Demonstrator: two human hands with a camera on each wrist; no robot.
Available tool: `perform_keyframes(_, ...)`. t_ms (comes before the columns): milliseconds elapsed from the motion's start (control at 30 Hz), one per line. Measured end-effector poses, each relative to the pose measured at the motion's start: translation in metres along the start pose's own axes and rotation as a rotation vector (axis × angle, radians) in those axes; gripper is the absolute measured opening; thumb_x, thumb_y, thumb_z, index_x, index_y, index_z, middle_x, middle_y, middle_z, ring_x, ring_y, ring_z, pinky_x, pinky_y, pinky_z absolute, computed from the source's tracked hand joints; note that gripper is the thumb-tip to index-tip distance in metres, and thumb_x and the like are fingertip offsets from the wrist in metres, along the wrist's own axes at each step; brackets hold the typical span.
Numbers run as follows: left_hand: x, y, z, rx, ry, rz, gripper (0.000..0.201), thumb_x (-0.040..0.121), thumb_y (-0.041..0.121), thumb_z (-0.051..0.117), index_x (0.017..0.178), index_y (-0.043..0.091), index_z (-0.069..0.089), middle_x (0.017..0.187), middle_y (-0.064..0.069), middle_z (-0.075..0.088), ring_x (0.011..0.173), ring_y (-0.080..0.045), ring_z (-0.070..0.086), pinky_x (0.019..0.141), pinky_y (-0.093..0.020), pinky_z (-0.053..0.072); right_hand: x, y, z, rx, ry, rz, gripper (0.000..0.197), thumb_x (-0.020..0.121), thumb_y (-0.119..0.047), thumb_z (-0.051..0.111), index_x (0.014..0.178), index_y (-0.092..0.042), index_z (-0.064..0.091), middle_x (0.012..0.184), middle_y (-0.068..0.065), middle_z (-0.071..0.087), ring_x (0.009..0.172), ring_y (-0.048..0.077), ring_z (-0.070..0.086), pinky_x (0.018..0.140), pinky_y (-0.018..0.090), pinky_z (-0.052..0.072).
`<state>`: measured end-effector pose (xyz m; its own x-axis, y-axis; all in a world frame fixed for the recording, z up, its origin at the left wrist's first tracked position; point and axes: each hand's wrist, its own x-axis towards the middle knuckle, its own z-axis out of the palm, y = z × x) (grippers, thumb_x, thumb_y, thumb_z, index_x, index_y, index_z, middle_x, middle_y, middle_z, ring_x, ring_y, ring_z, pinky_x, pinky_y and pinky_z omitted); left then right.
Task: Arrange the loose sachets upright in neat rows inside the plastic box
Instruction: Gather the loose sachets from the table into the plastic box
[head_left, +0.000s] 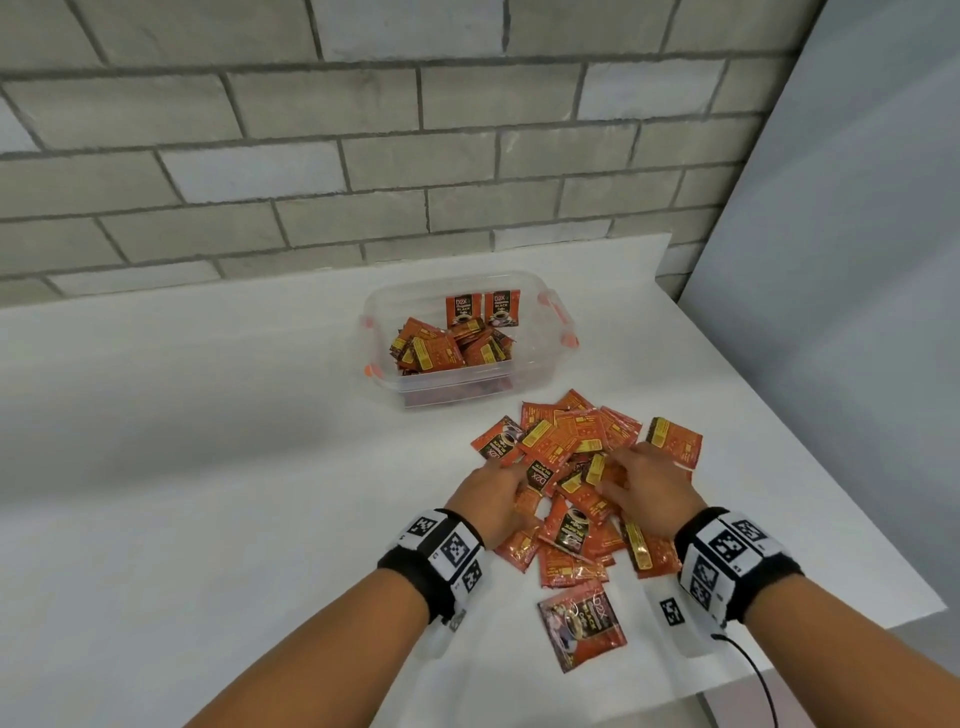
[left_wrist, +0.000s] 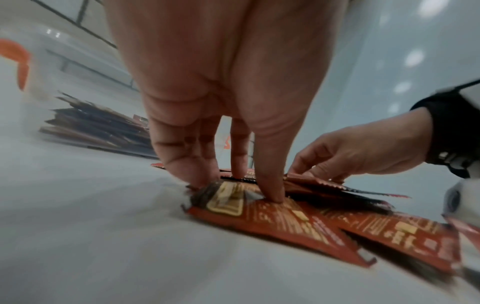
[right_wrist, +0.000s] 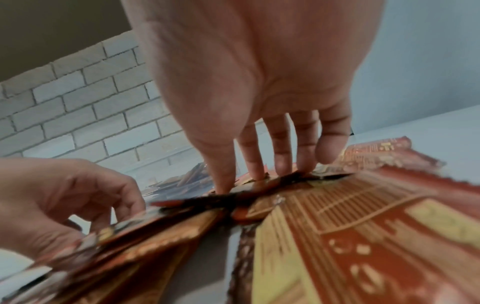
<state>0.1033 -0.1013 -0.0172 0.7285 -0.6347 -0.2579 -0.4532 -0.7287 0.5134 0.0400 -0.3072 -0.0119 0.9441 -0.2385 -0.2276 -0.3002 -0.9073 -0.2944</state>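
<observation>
A: Orange sachets (head_left: 576, 483) are sitting heaped on the white tabletop (head_left: 208, 467), just short of the plastic box (head_left: 530, 376). Box is holding two upright, the rest jumbled.

B: We're pressing both hands into the heap: left hand (head_left: 491, 501) and right hand (head_left: 649, 488), fingers (left_wrist: 270, 185) extended, nothing pinched.

A: We're suggesting squaring a small stack, same face forward, before lifting.

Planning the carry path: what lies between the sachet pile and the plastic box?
In the head view, only a short bare strip of white table separates the sachet pile from the plastic box; nothing blocks it.
</observation>
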Motion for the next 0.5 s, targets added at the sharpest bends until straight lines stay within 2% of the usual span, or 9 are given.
perform_keyframes(67, 0.000, -0.005, -0.001, -0.048, 0.006, -0.024, 0.028, 0.085, 0.028, 0.070, 0.104, 0.018, 0.052, 0.115, -0.001, 0.058, 0.092, -0.014, 0.054, 0.076, -0.022, 0.042, -0.002, 0.001, 0.000, 0.057, -0.032, 0.010, 0.050, 0.089, -0.037, 0.062, 0.132, -0.017, 0.050, 0.122, 0.007, 0.054, 0.111, 0.022, 0.052, 0.092, 0.031, 0.043)
perform_keyframes(167, 0.000, -0.015, -0.004, -0.092, -0.037, -0.064, 0.033, 0.084, 0.026, 0.071, 0.112, 0.019, 0.055, 0.113, 0.004, 0.060, 0.092, -0.011, 0.056, 0.072, -0.018, 0.041, -0.002, 0.006, 0.002, -0.025, -0.030, 0.035, 0.049, 0.087, -0.044, 0.062, 0.127, -0.018, 0.053, 0.117, 0.007, 0.053, 0.114, 0.024, 0.046, 0.093, 0.033, 0.041)
perform_keyframes(233, -0.001, -0.021, -0.008, -0.109, -0.073, -0.059, 0.031, 0.084, 0.027, 0.071, 0.112, 0.019, 0.059, 0.101, 0.010, 0.055, 0.090, -0.009, 0.052, 0.069, -0.016, 0.036, -0.001, 0.008, 0.004, -0.048, -0.051, 0.061, 0.048, 0.084, -0.048, 0.064, 0.122, -0.020, 0.054, 0.115, 0.007, 0.052, 0.112, 0.024, 0.046, 0.092, 0.035, 0.042)
perform_keyframes(300, -0.002, -0.029, -0.013, -0.121, -0.110, -0.042, 0.018, 0.085, 0.030, 0.070, 0.099, 0.020, 0.063, 0.089, 0.014, 0.053, 0.087, -0.007, 0.050, 0.066, -0.016, 0.034, 0.001, 0.009, 0.004, -0.009, -0.060, 0.072, 0.044, 0.082, -0.043, 0.069, 0.115, -0.020, 0.052, 0.109, 0.004, 0.052, 0.102, 0.019, 0.048, 0.084, 0.032, 0.044)
perform_keyframes(400, -0.003, -0.040, -0.023, -0.109, -0.188, -0.044, 0.008, 0.086, 0.030, 0.068, 0.086, 0.023, 0.064, 0.086, 0.016, 0.055, 0.087, -0.007, 0.053, 0.070, -0.019, 0.038, 0.002, 0.012, -0.001, 0.252, -0.099, 0.111, 0.032, 0.086, -0.023, 0.068, 0.108, -0.019, 0.045, 0.097, 0.002, 0.054, 0.076, 0.013, 0.052, 0.063, 0.027, 0.047)
perform_keyframes(467, -0.004, -0.046, -0.030, -0.080, -0.221, -0.060, 0.006, 0.091, 0.028, 0.062, 0.086, 0.025, 0.060, 0.095, 0.012, 0.060, 0.089, -0.006, 0.055, 0.067, -0.017, 0.039, 0.003, 0.021, -0.011, 0.453, -0.153, 0.143, 0.029, 0.091, -0.015, 0.061, 0.115, -0.018, 0.044, 0.100, 0.002, 0.056, 0.076, 0.013, 0.059, 0.060, 0.025, 0.051)
perform_keyframes(500, -0.004, -0.049, -0.033, -0.063, -0.226, -0.070, 0.008, 0.094, 0.026, 0.058, 0.086, 0.026, 0.056, 0.100, 0.008, 0.062, 0.090, -0.008, 0.057, 0.067, -0.018, 0.040, 0.003, 0.026, -0.017, 0.545, -0.159, 0.163, 0.031, 0.092, -0.013, 0.059, 0.120, -0.017, 0.044, 0.105, 0.005, 0.058, 0.081, 0.018, 0.063, 0.063, 0.029, 0.054)
